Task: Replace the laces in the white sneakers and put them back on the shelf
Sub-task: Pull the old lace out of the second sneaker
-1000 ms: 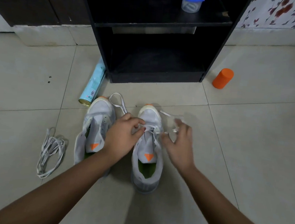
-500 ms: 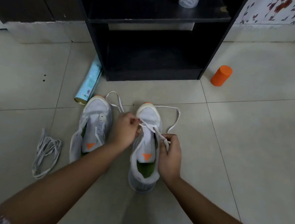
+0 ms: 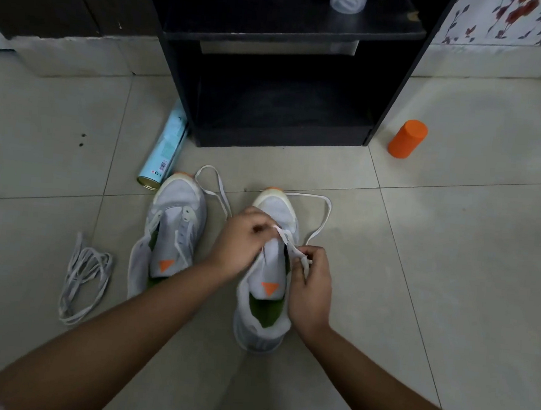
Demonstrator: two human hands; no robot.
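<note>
Since 1 s ago our R hand [image 3: 311,287] has closed & now pinches the lace [image 3: 321,220] on the centre-frame sneaker [image 3: 274,205]; L hand [image 3: 243,241] pinches it too. Threading's underway, prob. early.

Dim, flat indoor light w/ a greyish cast; the brightest patch sits on the floor tiles [image 3: 454,253] right of the black shelf [image 3: 278,25], whose inside is near-black w/ little detail. A soft shadow lies on the tiles in front of the shelf. Wide-angle distortion bends the grout lines either side of it.
</note>
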